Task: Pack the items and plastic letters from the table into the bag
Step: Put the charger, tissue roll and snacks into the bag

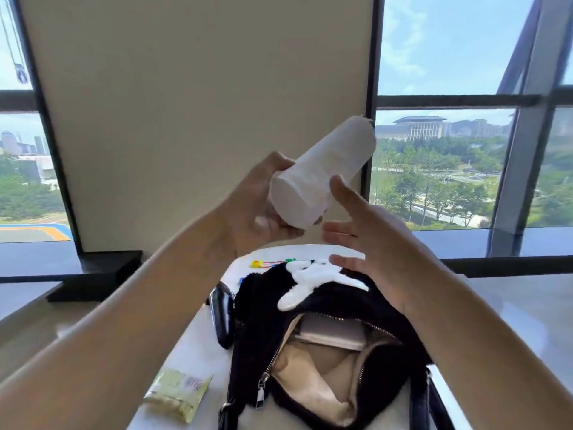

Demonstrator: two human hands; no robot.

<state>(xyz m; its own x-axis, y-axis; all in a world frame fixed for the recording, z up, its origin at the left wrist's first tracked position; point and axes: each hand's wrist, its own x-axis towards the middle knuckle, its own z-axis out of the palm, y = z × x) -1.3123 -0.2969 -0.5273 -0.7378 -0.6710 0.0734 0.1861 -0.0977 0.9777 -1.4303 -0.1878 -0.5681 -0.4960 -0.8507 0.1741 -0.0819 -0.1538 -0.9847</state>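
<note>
Gripping a white bottle [322,178] raised high above the far end of the table [192,352], the left hand [257,206] clasps its base; the right hand [369,234] hangs spread, empty (fingers apart) over the unzipped black bag [381,308].

Snack packet [177,395] lies left of the bag [310,346]; letters [273,262], seemingly, behind it.

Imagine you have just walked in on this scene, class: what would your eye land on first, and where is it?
First, the white bottle, raised high in the middle of the view: the left hand has it in its grip, while the open right hand hovers beside it. Below, the black fluffy bag lies unzipped on the white table, showing its pale lining. A yellow packet lies left of the bag.
</note>
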